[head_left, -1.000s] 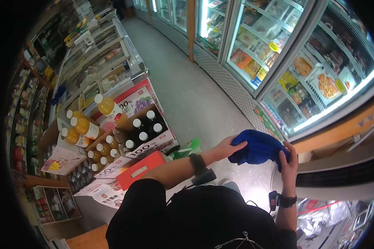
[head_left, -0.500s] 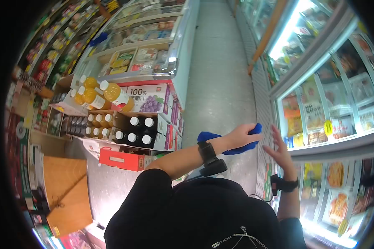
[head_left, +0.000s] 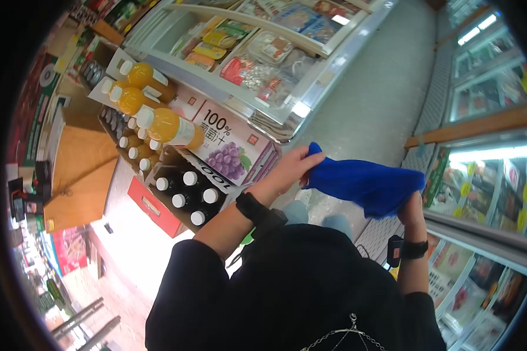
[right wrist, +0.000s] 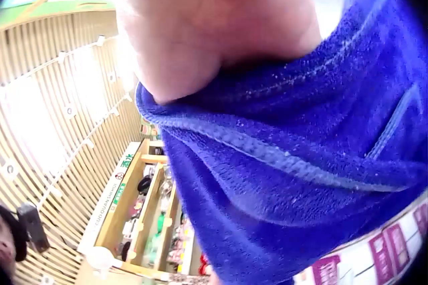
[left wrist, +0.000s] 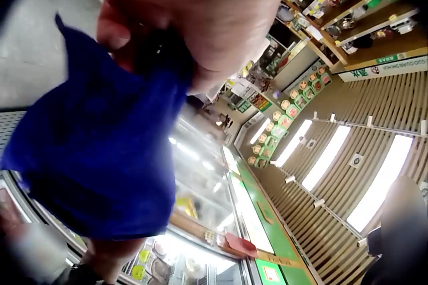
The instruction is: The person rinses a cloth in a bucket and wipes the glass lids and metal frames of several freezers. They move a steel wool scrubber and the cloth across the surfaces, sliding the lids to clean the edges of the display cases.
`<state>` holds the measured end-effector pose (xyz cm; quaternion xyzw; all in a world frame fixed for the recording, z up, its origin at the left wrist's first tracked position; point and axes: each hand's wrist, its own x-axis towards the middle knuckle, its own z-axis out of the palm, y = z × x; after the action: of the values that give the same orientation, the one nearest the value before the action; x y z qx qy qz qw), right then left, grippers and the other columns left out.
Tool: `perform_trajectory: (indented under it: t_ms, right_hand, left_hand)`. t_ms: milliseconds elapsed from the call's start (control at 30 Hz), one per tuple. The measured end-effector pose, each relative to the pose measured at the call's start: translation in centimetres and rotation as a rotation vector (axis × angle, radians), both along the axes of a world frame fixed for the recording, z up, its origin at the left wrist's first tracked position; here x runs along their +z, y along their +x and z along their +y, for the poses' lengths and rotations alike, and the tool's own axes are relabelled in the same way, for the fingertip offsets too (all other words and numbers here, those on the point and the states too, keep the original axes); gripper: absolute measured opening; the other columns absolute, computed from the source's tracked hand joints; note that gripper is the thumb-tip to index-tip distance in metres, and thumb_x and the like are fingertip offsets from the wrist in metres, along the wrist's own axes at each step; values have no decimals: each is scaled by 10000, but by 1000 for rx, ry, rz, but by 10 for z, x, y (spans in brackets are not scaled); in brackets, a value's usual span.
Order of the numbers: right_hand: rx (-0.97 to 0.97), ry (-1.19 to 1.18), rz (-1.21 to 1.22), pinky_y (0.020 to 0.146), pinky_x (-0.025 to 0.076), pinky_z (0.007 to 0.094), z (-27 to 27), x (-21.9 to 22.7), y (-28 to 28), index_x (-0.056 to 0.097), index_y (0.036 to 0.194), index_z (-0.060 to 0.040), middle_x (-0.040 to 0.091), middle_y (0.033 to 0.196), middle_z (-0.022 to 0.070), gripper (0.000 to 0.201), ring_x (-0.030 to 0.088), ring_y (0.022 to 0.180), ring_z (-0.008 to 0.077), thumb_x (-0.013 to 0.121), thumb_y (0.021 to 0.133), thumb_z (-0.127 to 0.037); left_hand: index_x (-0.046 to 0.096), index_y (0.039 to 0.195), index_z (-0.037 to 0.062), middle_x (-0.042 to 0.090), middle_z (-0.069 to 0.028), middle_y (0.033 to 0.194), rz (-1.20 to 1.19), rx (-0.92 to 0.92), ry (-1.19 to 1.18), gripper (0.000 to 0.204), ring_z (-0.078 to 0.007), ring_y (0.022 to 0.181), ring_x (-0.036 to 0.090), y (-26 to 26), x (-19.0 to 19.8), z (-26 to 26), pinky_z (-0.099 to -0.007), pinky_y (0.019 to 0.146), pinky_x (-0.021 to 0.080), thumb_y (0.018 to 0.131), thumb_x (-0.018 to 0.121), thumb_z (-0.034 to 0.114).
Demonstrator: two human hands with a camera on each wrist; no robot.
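A blue cloth point(head_left: 363, 181) with stitched edges stretches between the two hands in the head view. My left hand point(head_left: 295, 169) pinches its left end, thumb on top. Close up, the left wrist view has the left hand point(left wrist: 187, 11) above the cloth point(left wrist: 100, 138), which hangs in folds from it. At the cloth's other end is my right hand point(head_left: 413, 209), its fingers covered by the fabric. In the right wrist view the right hand point(right wrist: 214, 31) goes in under a hem of the cloth point(right wrist: 267, 198); I cannot tell how its fingers lie.
Left of the hands stand juice cartons point(head_left: 228, 143), orange juice bottles point(head_left: 170, 126) and dark bottles with white caps point(head_left: 187, 196). A red box point(head_left: 155, 207) is beside them. Beyond is a chest freezer point(head_left: 275, 102); glass-door freezers point(head_left: 492, 187) line the right side. Grey aisle floor point(head_left: 369, 99) runs between.
Half a second ago the left hand alone gripped the bunched cloth, with the right hand apart and spread. Now the cloth is extended rightward over the right hand. The head view has turned left.
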<state>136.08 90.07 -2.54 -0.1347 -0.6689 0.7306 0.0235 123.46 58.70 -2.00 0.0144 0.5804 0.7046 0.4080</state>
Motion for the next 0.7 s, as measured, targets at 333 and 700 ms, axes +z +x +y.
perform_trajectory:
  t_ms: [333, 700]
  right_hand:
    - [749, -1177, -262, 934, 414, 437, -115, 68, -266, 443, 1224, -33, 504, 1207, 158, 545, 501, 1102, 284, 416, 886, -460]
    - [1277, -275, -410, 784, 474, 298, -316, 29, -445, 553, 1060, 4, 609, 978, 95, 367, 590, 884, 195, 476, 866, -298]
  left_hand:
    - [333, 1316, 68, 379, -133, 1298, 547, 141, -240, 698, -264, 1077, 485, -20, 15, 8, -348, 993, 307, 758, 661, 328]
    - [390, 1175, 86, 482, -131, 1198, -104, 1306, 708, 381, -285, 1064, 516, -101, 44, 9, -438, 931, 384, 826, 511, 176]
